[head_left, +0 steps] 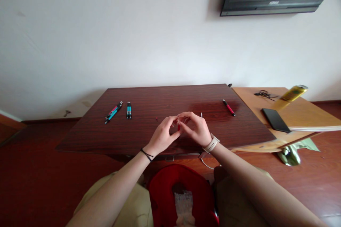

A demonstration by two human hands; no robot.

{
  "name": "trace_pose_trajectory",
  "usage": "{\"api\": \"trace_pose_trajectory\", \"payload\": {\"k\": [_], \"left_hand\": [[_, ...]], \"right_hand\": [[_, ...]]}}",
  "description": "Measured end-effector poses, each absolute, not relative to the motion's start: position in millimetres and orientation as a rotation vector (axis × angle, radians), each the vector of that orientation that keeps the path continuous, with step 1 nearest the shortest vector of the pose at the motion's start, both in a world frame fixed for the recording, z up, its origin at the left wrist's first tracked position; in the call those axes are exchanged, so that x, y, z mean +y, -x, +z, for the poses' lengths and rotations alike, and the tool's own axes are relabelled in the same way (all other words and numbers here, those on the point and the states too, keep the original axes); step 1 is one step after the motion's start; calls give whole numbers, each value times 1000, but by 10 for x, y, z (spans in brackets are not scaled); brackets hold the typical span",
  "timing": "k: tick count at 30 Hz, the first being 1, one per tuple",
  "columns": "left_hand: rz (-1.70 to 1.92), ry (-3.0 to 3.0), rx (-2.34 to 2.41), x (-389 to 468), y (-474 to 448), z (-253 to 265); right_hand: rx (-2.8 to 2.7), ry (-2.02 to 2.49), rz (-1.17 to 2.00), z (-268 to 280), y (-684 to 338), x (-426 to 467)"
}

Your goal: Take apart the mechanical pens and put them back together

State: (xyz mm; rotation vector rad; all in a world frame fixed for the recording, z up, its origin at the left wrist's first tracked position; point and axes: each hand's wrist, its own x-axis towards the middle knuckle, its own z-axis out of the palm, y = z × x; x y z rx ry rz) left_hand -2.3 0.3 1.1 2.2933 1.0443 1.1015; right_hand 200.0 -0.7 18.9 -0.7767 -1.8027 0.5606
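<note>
My left hand (163, 133) and my right hand (195, 127) meet over the front middle of the dark wooden table, fingertips pinched together. Between them shows a small red piece (178, 126), like part of a pen; the fingers cover most of it. Just behind my right hand, the tip of a thin white stick (201, 115) pokes out, and I cannot tell whether it is held. A tiny red bit (156, 118) lies on the table to the left of my hands.
On the table (170, 95), a small bunch of pens (113, 112) and two teal pens (129, 110) lie at left, a red pen (229, 108) at right. The lighter side table holds a phone (275, 120), a black cable (265, 94) and a yellow can (294, 93). A red container (157, 191) sits below.
</note>
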Motion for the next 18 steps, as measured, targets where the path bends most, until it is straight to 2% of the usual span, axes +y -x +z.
{"api": "trace_pose_trajectory", "payload": {"k": [18], "left_hand": [[1113, -2283, 1057, -14, 42, -5]], "right_hand": [[-1991, 794, 390, 114, -2141, 30]]}}
